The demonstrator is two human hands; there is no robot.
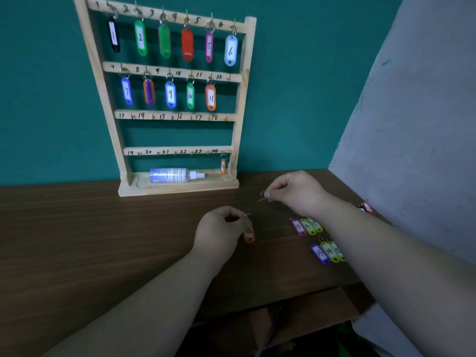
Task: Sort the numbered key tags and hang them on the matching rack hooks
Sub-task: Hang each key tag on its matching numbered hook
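Trouble is likeliest at the small wire rings. The left hand [219, 228] pinches the ring of the orange tag marked 12 [248, 234], which hangs low over the table [103, 240]; whether it touches the wood I cannot tell. The right hand [296, 191] pinches the ring of a pink tag [262, 200], seen edge-on, number unreadable. Both grips are narrow fingertip pinches, so either tag could slip and drop among the loose tags [307, 226] beside the right forearm, muddling those rows. Hook 12 [229, 78] on the rack [242, 99] is bare, just beside tag 11 [211, 97]; a careless reach could knock that neighbour off. With both hands loaded, the wrong tag might land there.
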